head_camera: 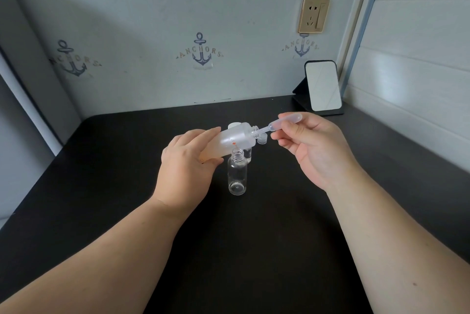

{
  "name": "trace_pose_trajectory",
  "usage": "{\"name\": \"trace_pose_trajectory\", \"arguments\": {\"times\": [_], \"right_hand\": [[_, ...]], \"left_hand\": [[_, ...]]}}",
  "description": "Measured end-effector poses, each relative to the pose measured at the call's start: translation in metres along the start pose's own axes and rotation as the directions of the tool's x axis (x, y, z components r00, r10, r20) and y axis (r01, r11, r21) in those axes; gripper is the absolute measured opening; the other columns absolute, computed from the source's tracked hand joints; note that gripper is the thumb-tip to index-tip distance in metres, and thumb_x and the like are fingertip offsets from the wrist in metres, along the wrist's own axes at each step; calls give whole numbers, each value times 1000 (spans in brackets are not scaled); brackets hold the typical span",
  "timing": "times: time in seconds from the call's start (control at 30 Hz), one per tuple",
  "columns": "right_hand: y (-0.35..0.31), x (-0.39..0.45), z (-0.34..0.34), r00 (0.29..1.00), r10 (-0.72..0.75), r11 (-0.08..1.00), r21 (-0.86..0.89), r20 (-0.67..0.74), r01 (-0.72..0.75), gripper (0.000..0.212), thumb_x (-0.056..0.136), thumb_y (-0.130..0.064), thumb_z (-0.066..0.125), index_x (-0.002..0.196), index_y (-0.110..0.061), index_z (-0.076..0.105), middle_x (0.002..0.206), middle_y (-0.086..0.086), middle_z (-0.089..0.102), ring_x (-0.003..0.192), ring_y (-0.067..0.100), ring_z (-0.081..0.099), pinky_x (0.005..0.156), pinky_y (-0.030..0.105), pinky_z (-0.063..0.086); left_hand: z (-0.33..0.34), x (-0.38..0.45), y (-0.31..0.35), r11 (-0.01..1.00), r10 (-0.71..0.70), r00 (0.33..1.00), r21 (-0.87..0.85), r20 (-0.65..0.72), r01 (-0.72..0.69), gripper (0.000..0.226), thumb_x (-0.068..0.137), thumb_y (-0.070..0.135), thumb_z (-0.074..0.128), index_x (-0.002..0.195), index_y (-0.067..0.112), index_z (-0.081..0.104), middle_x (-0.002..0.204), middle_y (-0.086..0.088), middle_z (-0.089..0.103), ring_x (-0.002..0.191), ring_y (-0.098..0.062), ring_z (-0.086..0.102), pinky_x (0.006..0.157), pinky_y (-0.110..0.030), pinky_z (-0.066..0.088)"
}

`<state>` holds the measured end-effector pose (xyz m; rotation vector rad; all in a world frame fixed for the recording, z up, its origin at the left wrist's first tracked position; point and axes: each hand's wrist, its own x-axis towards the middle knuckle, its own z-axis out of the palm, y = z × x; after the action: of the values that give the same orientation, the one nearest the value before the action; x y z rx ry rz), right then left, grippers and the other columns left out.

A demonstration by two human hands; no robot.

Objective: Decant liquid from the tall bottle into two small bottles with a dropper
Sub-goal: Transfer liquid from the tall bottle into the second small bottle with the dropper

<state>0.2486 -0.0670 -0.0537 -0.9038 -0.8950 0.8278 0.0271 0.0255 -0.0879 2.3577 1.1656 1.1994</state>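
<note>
My left hand [187, 161] grips the tall frosted bottle [235, 139] by its lower part and holds it tilted, neck pointing up to the right. Pale orange liquid sits near its base. My right hand [309, 147] pinches the clear plastic dropper [284, 121], whose thin tip reaches into the tall bottle's open neck. A small clear bottle [237, 175] stands upright and uncapped on the black table, just below the tall bottle. A second small bottle [248, 154] stands behind it, mostly hidden.
A small ribbed cap [262, 139] and a white cap [234, 125] lie on the black table [254, 237] behind the bottles. A standing mirror [323, 86] is at the back right corner. Walls close off the back and the right side.
</note>
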Motion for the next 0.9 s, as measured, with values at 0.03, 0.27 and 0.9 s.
{"name": "trace_pose_trajectory", "arguments": {"times": [0.03, 0.27, 0.9], "right_hand": [[0, 0, -1, 1000, 0, 1000, 2, 0, 0, 26, 76, -17, 76, 98, -3, 72, 91, 11, 77, 77, 21, 73, 71, 23, 56], [-3, 3, -9, 1000, -8, 1000, 25, -14, 8, 35, 80, -20, 72, 106, 3, 67, 93, 4, 77, 80, 21, 72, 76, 26, 56], [-15, 9, -34, 947, 67, 932, 358, -315, 53, 10, 95, -15, 67, 97, -11, 76, 91, 5, 75, 80, 19, 73, 69, 25, 56]], "left_hand": [[0, 0, 0, 1000, -2, 1000, -1, 2, 2, 60, 83, 15, 80, 138, 30, 61, 128, 8, 62, 120, -22, 50, 104, -55, 41], [0, 0, -1, 1000, -13, 1000, -19, -13, 13, 59, 82, 15, 81, 136, 30, 62, 124, 12, 62, 118, -21, 52, 104, -53, 41], [-3, 2, -6, 993, -98, 994, -70, -58, 94, 60, 85, 18, 79, 140, 32, 59, 119, 21, 54, 118, -18, 54, 104, -42, 45]]}}
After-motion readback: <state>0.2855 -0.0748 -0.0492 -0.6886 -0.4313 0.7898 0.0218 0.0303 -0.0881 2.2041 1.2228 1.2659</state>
